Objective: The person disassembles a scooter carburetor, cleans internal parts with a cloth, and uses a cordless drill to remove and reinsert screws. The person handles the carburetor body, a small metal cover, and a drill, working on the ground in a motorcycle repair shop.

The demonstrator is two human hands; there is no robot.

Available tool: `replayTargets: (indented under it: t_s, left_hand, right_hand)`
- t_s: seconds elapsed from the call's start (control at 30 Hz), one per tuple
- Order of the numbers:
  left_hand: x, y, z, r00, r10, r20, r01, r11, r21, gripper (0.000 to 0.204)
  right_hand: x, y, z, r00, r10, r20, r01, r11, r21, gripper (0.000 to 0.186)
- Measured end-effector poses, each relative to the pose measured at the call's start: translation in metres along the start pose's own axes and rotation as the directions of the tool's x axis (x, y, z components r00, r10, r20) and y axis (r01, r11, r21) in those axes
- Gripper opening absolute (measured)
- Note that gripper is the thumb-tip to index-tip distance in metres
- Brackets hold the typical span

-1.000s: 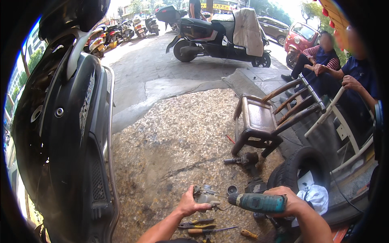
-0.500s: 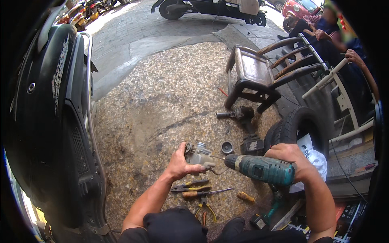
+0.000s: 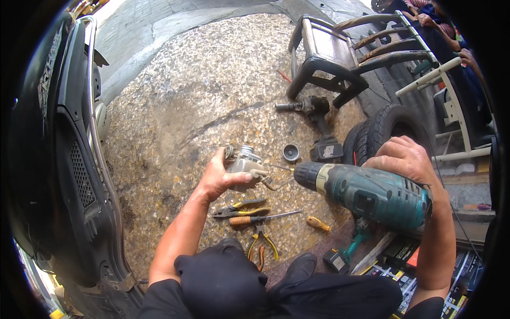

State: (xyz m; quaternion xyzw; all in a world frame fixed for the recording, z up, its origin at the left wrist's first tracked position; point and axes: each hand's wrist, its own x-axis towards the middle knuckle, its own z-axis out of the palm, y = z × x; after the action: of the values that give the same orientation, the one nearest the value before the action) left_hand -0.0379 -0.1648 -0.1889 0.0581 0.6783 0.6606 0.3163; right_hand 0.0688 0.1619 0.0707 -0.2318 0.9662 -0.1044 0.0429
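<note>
My left hand (image 3: 215,178) grips a grey metal carburetor (image 3: 244,169), its thumb pressed along the near side. A bent tube sticks out of the carburetor toward the right. My right hand (image 3: 406,159) is wrapped around a teal cordless drill (image 3: 366,192) lying level, chuck to the left. A thin bit reaches from the chuck toward the carburetor; whether its tip touches cannot be told. Below the carburetor, pliers (image 3: 234,210), a screwdriver (image 3: 265,217) with an orange handle and yellow-handled pliers (image 3: 263,247) lie on the ground.
Beyond the drill are a round metal cup (image 3: 291,153) and a cordless impact wrench (image 3: 319,125). A wooden chair (image 3: 340,58) and tires (image 3: 382,127) stand right, a black scooter (image 3: 69,149) left. Near my foot lie a short screwdriver (image 3: 317,223) and another teal power tool (image 3: 348,252). People sit far right.
The view has tilted down. The drill looks larger and is raised nearer to me, tilting slightly in my right hand. My left hand still holds the carburetor.
</note>
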Motion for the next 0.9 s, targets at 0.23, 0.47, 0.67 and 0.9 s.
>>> replayTargets:
  t_s: [0.23, 0.47, 0.67, 0.9]
  left_hand:
    - [0.002, 0.001, 0.000, 0.999, 0.041, 0.028, -0.035, 0.982, -0.186, 0.095]
    - [0.004, 0.002, 0.002, 0.997, 0.081, 0.006, -0.080, 0.990, -0.114, 0.095]
    - [0.001, 0.007, 0.003, 0.998, 0.058, 0.021, -0.055, 0.989, -0.137, 0.095]
    - [0.004, 0.001, 0.001, 0.995, 0.095, 0.020, -0.090, 0.984, -0.154, 0.093]
  right_hand:
    - [-0.006, -0.004, 0.032, 0.997, 0.002, 0.079, -0.012, 0.993, 0.122, 0.051]
    - [-0.003, -0.007, 0.035, 0.997, 0.006, 0.076, -0.017, 0.989, 0.149, 0.055]
    - [-0.002, -0.007, 0.036, 0.995, 0.025, 0.098, -0.042, 0.984, 0.174, 0.057]
    - [-0.017, 0.003, 0.044, 0.984, 0.102, 0.147, -0.153, 0.904, 0.399, 0.061]
